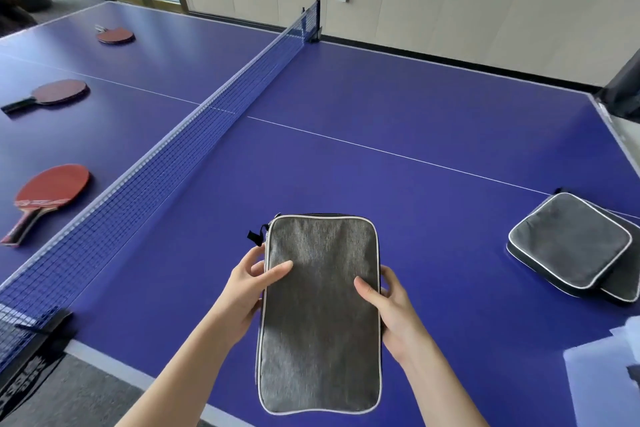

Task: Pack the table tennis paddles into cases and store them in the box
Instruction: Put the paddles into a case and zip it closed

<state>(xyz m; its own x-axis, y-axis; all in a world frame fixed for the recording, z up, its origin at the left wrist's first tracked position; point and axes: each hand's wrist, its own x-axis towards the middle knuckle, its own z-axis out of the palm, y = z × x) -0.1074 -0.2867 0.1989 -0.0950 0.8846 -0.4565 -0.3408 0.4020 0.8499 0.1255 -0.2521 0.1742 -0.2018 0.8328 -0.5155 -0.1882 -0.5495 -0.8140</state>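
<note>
A grey fabric paddle case with white piping is held over the near edge of the blue table. My left hand grips its left edge, thumb on top. My right hand grips the right edge the same way. A black zipper pull sticks out at the case's top left corner. Beyond the net, on the left, lie three paddles: a bright red one nearest, a dark one further back, and a red one at the far end.
The net runs diagonally from the near left clamp to the far post. Two more grey cases are stacked at the right of the table. A pale box shows at the bottom right corner. A dark object stands at the far right edge.
</note>
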